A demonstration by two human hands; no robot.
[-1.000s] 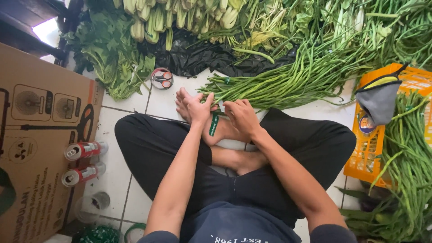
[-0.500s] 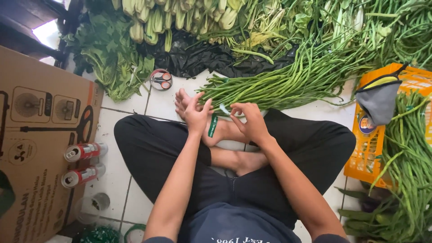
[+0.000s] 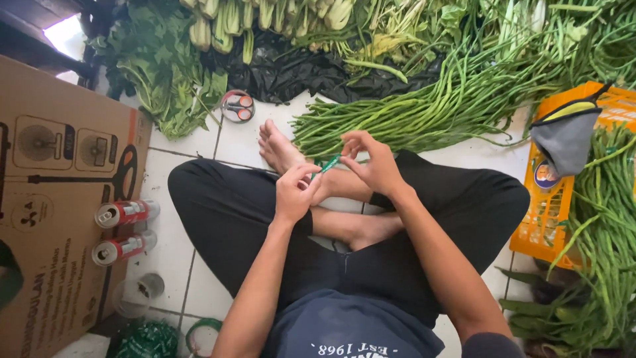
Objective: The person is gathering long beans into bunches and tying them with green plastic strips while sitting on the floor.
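Person sits cross-legged on white tiles, produce spread within reach. Left hand [image 3: 296, 192] and right hand [image 3: 375, 161] each pinch an end of a short green strip [image 3: 329, 164], holding it taut above the ankles, probably to ready a tie. Long beans [image 3: 424, 116] lie just ahead of the feet; a tape roll [image 3: 237, 106] sits by the toes.
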